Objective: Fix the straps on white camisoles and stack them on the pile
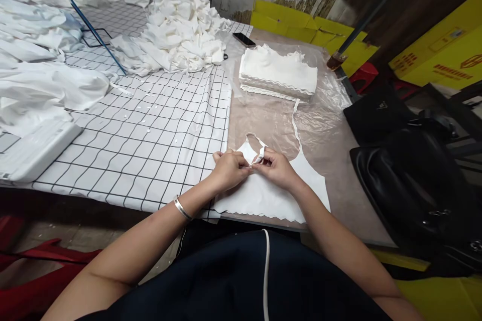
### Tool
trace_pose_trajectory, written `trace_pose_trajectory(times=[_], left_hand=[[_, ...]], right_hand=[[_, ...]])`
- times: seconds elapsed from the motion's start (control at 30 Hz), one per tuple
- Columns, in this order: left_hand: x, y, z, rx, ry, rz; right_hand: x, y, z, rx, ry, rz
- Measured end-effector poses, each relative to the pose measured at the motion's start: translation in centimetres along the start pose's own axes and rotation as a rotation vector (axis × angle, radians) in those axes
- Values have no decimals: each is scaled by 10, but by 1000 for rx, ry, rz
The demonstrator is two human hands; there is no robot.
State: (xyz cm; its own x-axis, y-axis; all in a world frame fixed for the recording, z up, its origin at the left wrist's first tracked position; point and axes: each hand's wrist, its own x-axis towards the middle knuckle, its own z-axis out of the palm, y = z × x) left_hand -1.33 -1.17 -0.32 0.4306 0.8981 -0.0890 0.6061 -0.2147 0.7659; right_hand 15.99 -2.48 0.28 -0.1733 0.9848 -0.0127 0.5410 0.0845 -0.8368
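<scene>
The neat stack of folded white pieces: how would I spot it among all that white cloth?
Start at the table, on its right part under clear plastic sheet. The neat stack sits at the far end there, beyond the white garment both hands work on. Unlike the loose heap to its left, it is flat, squared and scallop-edged.

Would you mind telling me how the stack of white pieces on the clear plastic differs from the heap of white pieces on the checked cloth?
The folded stack lies flat and squared, edges aligned; the loose heap is crumpled and mounded. The stack is low and compact, while the heap rises higher and spreads wider. The stack sits on the clear plastic sheet; the heap sits on the checked cloth. Both are white fabric pieces, like the garment under the person's hands.
</scene>
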Motion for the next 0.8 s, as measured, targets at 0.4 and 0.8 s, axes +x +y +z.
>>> trace_pose_trajectory(times=[0.4, 0.8], left_hand=[[-51, -13, 21, 638, 196, 591], [-72, -31, 29, 682, -67, 575]], right_hand=[[21, -25, -9, 806, -110, 374], [145, -38, -6, 555, -130, 604]])
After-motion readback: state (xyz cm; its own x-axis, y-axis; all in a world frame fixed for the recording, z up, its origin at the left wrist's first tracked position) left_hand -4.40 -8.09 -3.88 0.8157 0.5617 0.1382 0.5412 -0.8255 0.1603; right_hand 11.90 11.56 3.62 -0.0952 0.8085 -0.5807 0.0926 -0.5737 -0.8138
